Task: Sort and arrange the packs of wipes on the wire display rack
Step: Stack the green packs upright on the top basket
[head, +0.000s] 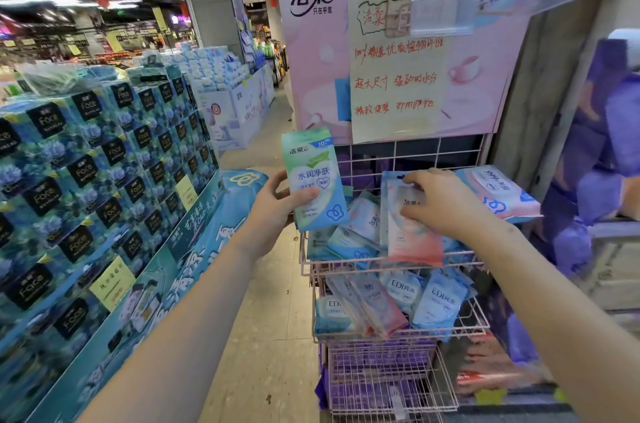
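A pink wire display rack [348, 263] stands ahead with several tiers of baskets. My left hand [277, 204] holds a green and blue pack of wipes [313, 180] upright, just left of the top basket. My right hand [446, 200] rests on a pink and white pack of wipes [412, 239] standing at the top basket's front, fingers gripping its upper part. More blue packs [356, 235] lie jumbled in the top basket. A larger pink pack [498, 190] lies at its right. The second basket holds blue EDI packs [440, 301] and pink packs [377, 308].
A stacked display of blue tissue boxes [97, 173] fills the left side. A pink sign board with a handwritten paper notice [394, 76] rises behind the rack. Purple packaged goods [602, 145] stand at the right. A tiled aisle [270, 336] runs between display and rack.
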`<state>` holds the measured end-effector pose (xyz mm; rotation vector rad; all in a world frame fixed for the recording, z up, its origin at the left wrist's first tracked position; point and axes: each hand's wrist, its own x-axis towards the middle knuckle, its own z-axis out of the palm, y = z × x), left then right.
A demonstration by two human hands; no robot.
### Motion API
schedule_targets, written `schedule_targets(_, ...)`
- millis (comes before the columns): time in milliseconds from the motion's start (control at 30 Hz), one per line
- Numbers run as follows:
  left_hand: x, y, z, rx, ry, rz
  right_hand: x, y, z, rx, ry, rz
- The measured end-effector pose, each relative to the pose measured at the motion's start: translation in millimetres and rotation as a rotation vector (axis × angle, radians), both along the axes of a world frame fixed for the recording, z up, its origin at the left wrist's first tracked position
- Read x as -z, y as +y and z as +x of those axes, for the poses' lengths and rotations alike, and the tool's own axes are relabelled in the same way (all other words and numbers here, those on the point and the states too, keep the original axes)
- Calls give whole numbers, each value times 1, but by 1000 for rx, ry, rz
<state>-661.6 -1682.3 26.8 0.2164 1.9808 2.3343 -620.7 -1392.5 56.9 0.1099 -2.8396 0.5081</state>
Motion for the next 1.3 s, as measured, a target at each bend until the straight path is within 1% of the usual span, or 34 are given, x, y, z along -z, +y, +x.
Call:
schedule_targets(167, -3, -1, 3, 2, 24, 0, 5, -8, 7, -44, 71, 35)
schedule_targets(300, -3, -10, 5, -18, 28, -2, 8, -25, 11, -151, 142, -83)
schedule_targets(400, -3, -19, 6, -25, 33, 13, 12, -43, 9, -225, 176, -129)
schedule_targets(467, -2, -26, 6, -33, 36, 3, 10, -57, 6, -249, 132, -177)
schedule_targets(533, -1, -32, 6, -38, 32, -17, 8, -71, 1, -278, 32, -190)
schedule_targets(567, -1, -35, 6, -37, 31, -25, 9, -77, -3, -295, -8, -137)
schedule_targets(633, -1, -38, 6, -33, 31, -35, 13, -85, -12, -303, -73, 86)
schedule_targets(700, -1, -41, 6, -25, 39, -44, 17, -89, -18, -294, -90, 286)
schedule_targets(733, -1, -42, 6, -21, 44, -47, 19, -89, -20, -290, -82, 330)
schedule_targets(933, 1, -45, 0, -17, 35, -61, 19, -87, -25, -277, -65, 392)
schedule_targets(1067, 4, -48, -4, -12, 34, -78, 22, -87, -27, -212, -25, 444)
schedule_targets(1133, 5, -50, -6, -15, 30, -76, 23, -87, -30, -191, -1, 435)
schedule_targets(1200, 5, -51, -7, -23, 24, -73, 23, -87, -31, -172, -15, 420)
schedule_targets(1300, 5, -51, -8, -27, 18, -80, 20, -91, -34, -120, -43, 464)
